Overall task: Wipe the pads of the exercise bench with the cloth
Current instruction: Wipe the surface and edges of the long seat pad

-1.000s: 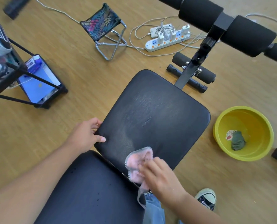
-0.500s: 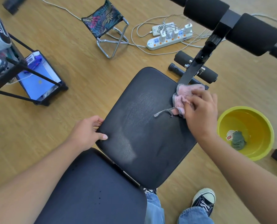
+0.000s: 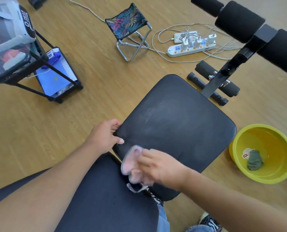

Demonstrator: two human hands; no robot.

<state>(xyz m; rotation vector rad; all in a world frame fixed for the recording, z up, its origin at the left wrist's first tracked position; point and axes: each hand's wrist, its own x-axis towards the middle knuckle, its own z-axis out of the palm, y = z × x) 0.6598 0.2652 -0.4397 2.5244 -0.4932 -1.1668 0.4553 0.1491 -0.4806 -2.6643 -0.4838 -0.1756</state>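
The exercise bench has a black seat pad [image 3: 178, 129] in the middle and a second black pad [image 3: 109, 198] nearer me. My left hand [image 3: 105, 136] grips the seat pad's left edge, thumb on top. My right hand [image 3: 162, 168], blurred by motion, presses a pink cloth [image 3: 132, 163] onto the seat pad's near left corner, by the gap between the two pads. A frayed end of the cloth hangs down at the near edge. Pale wipe streaks show across the seat pad's upper part.
Black foam rollers [image 3: 240, 20] on a post rise at the back right. A yellow basin [image 3: 263, 153] holding a grey rag [image 3: 254, 162] stands on the wooden floor to the right. A power strip [image 3: 191, 47] with cables, a small folding stool [image 3: 127, 25] and a black rack [image 3: 43, 71] lie beyond.
My right hand swept the pink cloth from the pad's near edge up to the far right corner, then back down to the near left corner. My left hand kept its grip.
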